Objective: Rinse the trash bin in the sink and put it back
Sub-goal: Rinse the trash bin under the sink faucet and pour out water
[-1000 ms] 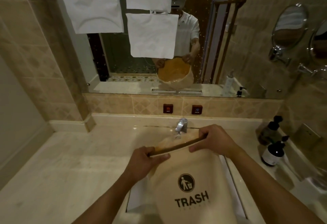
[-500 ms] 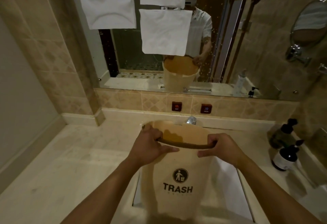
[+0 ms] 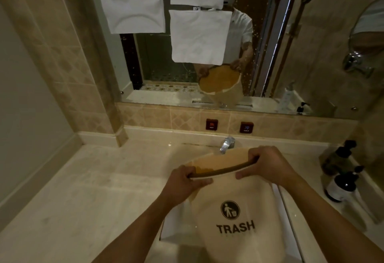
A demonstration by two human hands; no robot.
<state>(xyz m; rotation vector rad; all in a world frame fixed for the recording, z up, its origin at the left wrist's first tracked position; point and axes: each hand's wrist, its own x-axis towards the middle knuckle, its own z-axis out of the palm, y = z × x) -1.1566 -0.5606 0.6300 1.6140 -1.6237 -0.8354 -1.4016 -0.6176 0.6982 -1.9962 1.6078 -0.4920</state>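
A cream trash bin [image 3: 234, 217] with a dark TRASH label and a brownish inside is held over the white sink [image 3: 176, 227], mouth tilted away from me toward the chrome faucet [image 3: 227, 144]. My left hand [image 3: 182, 183] grips the rim's near left side. My right hand [image 3: 270, 166] grips the rim's right side. The bin's bottom is out of view below. No water stream is visible from the faucet.
Marble counter [image 3: 87, 190] spreads to the left. Two dark pump bottles [image 3: 340, 183] stand at the right of the sink. Red hot and cold buttons [image 3: 211, 124] sit on the tiled backsplash. The mirror [image 3: 270, 44], with white papers stuck on it, shows the bin's reflection.
The bin was upright half a second ago and is tipped forward again toward the faucet. Both hands have kept their grip on the rim. The view shifted slightly.
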